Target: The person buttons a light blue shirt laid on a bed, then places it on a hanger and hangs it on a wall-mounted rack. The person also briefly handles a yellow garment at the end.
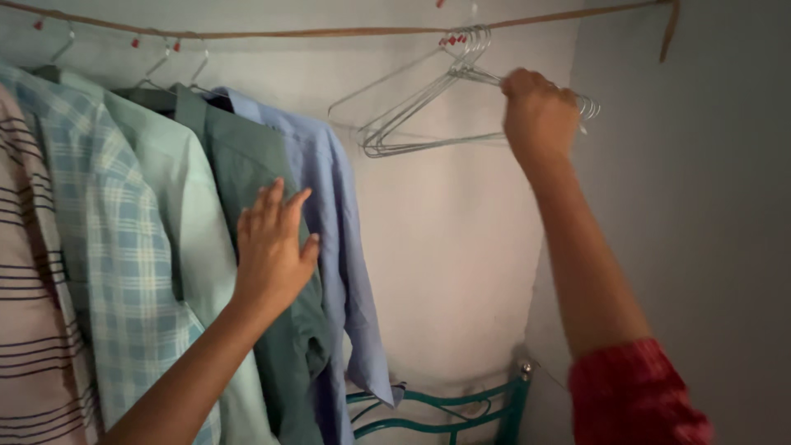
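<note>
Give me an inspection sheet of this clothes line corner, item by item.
Surface: pale wall, bare behind the hangers.
Job's things: bunch of empty wire hangers on the line; dark green shirt hanging.
Clutter: checked shirt, mint shirt, blue shirt, striped shirt.
Grips: right hand closed on the hangers; left hand flat, open on the green shirt.
Cables: nothing seen.
Surroundings: teal metal frame below.
</note>
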